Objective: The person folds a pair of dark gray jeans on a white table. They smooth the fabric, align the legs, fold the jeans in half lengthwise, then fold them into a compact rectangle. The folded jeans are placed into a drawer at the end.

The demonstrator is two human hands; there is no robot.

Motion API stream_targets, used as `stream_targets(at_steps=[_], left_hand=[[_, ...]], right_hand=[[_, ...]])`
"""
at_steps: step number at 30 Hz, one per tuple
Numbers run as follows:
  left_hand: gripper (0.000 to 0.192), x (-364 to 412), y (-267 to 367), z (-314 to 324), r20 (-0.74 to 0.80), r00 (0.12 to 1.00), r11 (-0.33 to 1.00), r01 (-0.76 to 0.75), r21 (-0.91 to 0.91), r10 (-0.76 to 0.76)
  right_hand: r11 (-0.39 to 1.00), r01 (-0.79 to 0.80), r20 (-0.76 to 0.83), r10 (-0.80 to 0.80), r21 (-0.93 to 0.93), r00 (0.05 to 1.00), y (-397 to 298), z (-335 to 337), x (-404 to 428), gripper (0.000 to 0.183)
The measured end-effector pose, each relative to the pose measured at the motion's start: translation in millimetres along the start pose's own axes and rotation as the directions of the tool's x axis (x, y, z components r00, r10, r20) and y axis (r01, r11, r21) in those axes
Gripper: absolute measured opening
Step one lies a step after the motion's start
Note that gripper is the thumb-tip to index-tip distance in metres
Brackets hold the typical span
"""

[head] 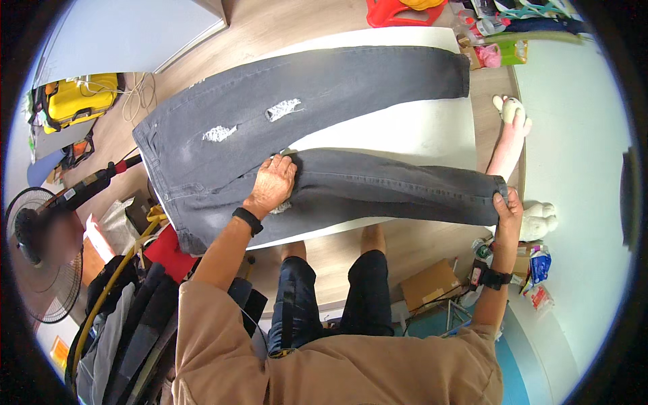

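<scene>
A pair of dark grey jeans (pixel 238 109) lies across a white tabletop (pixel 385 126), waistband to the left and leg hems to the right. Frayed white rips show on the far leg; another rip is partly covered beside my left wrist. My left hand (pixel 274 183) has its fingers curled on the near leg's denim just below the crotch. At the far right, my right hand (pixel 508 208) pinches the near leg's hem, which reaches past the table's right edge. That leg is folded along its length, with a seam running along the top.
Left of the table stand a fan (pixel 43 253), a pile of clothes (pixel 131 324) and a yellow case (pixel 83 101). A red plastic stool (pixel 405 12) is beyond it. Plush toys (pixel 509 136) lie by the right wall; a cardboard box (pixel 430 284) sits near my right side.
</scene>
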State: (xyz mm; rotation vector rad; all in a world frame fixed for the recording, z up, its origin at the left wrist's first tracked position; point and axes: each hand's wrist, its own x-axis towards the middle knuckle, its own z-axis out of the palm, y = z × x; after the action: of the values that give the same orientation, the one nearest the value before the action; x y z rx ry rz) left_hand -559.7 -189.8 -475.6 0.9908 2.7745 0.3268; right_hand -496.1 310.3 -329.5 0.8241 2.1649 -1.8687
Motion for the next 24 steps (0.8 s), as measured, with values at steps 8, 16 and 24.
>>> stream_targets(at_steps=[8,16,24], left_hand=[[0.018,-23,-2,-34,-0.126,0.991,0.943,0.005,-0.332,-0.050],[0.027,20,-11,0,-0.085,0.973,0.953,0.189,-0.236,-0.214],[0.040,21,7,12,-0.207,0.940,0.954,0.233,-0.189,-0.271]], right_hand=[[0.991,-0.044,-0.081,0.055,0.127,0.995,-39,14,-37,0.049],[0.989,0.027,-0.129,-0.009,0.144,0.992,6,17,54,0.051],[0.988,0.041,-0.027,-0.046,-0.149,0.999,75,33,158,0.054]])
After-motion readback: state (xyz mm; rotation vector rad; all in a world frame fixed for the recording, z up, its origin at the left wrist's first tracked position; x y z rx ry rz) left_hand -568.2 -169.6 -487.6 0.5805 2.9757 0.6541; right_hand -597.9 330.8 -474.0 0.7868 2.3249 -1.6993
